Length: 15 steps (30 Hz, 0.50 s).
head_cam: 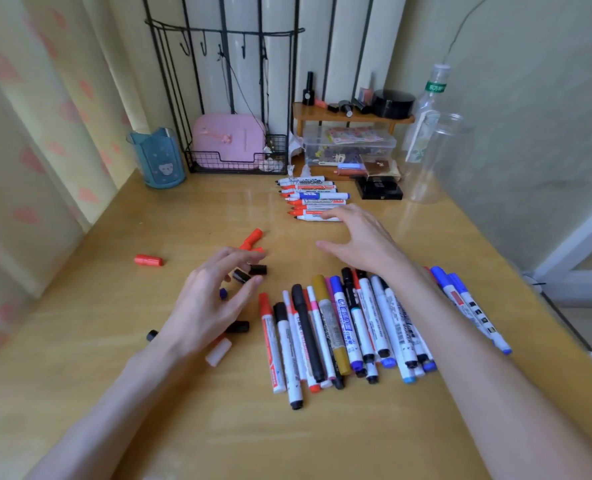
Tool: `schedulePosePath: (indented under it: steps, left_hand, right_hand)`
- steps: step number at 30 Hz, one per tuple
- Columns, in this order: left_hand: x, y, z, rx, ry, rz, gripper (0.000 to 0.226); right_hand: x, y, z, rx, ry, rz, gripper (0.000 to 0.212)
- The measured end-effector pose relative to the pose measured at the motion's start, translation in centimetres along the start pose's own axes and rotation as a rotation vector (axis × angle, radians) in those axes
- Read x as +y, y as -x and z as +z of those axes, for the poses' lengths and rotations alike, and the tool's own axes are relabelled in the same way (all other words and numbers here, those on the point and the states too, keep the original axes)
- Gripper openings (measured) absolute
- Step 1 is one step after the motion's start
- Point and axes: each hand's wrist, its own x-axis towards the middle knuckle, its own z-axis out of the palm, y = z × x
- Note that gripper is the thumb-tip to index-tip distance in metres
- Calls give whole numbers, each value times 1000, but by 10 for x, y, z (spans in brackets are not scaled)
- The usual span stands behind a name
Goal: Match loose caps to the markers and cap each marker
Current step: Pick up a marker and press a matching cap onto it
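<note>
The loose plastic caps [149, 260] lie scattered on the left-centre part of the yellow wooden table [107, 306]. I count three red, four black, one blue and one whitish, though the left hand [207, 303] may hide more. The uncapped white-barrel markers [317, 196] lie in a neat row further back, about eight, mostly red-tipped. The capped markers [339, 323] form a heap in front, more than a dozen; I cannot count them exactly. The step, I judge, is choosing a cap: the left hand hovers, fingers loosely curled, over two black caps [258, 270] and holds nothing. The right hand [360, 242], fingers spread wide, is at the row's near end. Next, a black cap must meet a black-tipped marker
</note>
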Motion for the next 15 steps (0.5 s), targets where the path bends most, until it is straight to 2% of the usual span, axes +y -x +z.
schedulePosePath:
  steps: [5,10,15]
  left_hand:
    - [-11,1,-12,87,-34,-19,30]
    - [-15,-2,-18,134,-41,-43,32]
    - [-17,-1,-18,102,-85,-62,32]
  right_hand:
    - [14,-44,20,-137,96,57,67]
    - [22,-55,24,75,159,48,46]
    - [26,-51,20,40,213,90,26]
